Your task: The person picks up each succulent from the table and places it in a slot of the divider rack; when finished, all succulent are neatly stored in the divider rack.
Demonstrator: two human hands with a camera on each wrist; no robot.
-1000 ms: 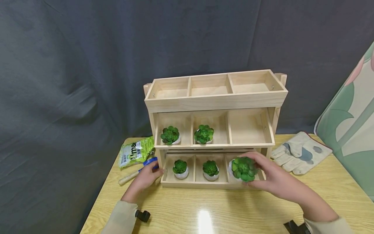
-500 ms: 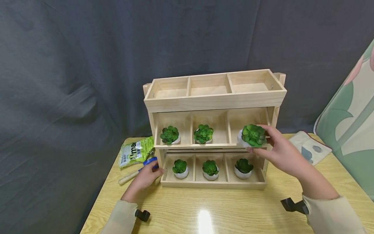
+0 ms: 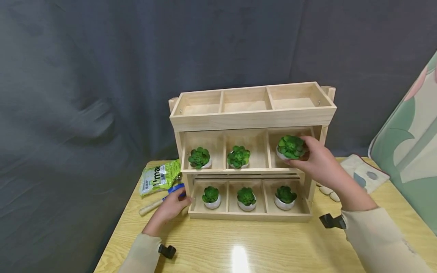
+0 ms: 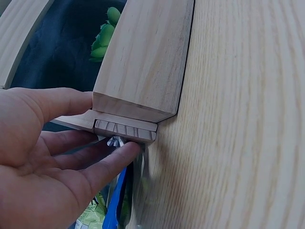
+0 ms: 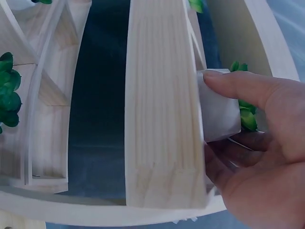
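Note:
A three-tier wooden plant stand [image 3: 252, 119] faces me, each tier split into three compartments. My right hand [image 3: 322, 161] holds a potted succulent [image 3: 291, 147] at the middle tier's right compartment. In the right wrist view, thumb and fingers grip its white pot [image 5: 219, 107] just behind the front board [image 5: 162, 105]; whether it touches the floor of the tier is hidden. At the stand's lower left corner, my left hand [image 3: 170, 210] pinches the wooden frame, thumb on the bottom tray [image 4: 143, 57] and fingers by a wing nut [image 4: 115, 141].
Potted succulents sit in the middle tier's left [image 3: 199, 157] and centre [image 3: 238, 156] compartments, and in all three bottom ones. A green packet [image 3: 158, 178] and a blue tool with a wooden handle [image 3: 150, 207] lie left. Work gloves [image 3: 363, 172] lie right; a dark curtain [image 3: 218, 45] hangs behind.
My right hand has lifted the potted succulent from in front of the bottom right compartment up into the middle right one. The left hand has stayed at the lower left corner.

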